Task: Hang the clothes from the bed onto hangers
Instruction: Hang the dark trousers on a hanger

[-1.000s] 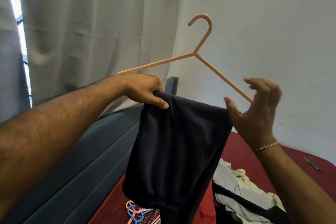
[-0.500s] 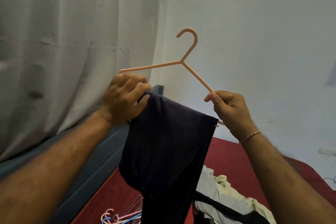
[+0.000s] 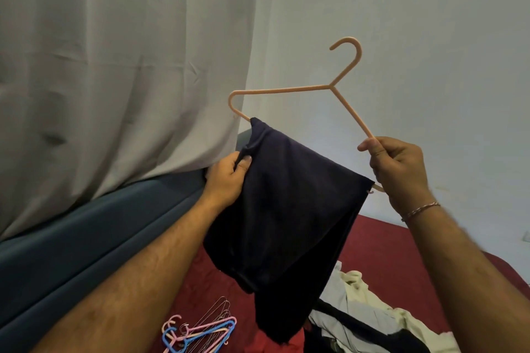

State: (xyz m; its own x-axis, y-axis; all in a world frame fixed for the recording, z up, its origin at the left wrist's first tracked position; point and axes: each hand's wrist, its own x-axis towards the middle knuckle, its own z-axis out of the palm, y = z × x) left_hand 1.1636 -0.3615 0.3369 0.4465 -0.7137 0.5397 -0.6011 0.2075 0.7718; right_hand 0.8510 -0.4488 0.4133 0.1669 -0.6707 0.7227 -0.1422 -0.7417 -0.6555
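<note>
White wall and curtain behind; right hand grips a peach hanger, left hand pinches dark trousers draped on its bar, above the red bed.

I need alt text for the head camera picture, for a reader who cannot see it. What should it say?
A person holds up a peach plastic hanger with a dark navy garment draped over its lower bar. The right hand grips the hanger's right end; the left hand pinches the cloth's left edge. Below, on a red bed, lie spare hangers and more clothes.
</note>
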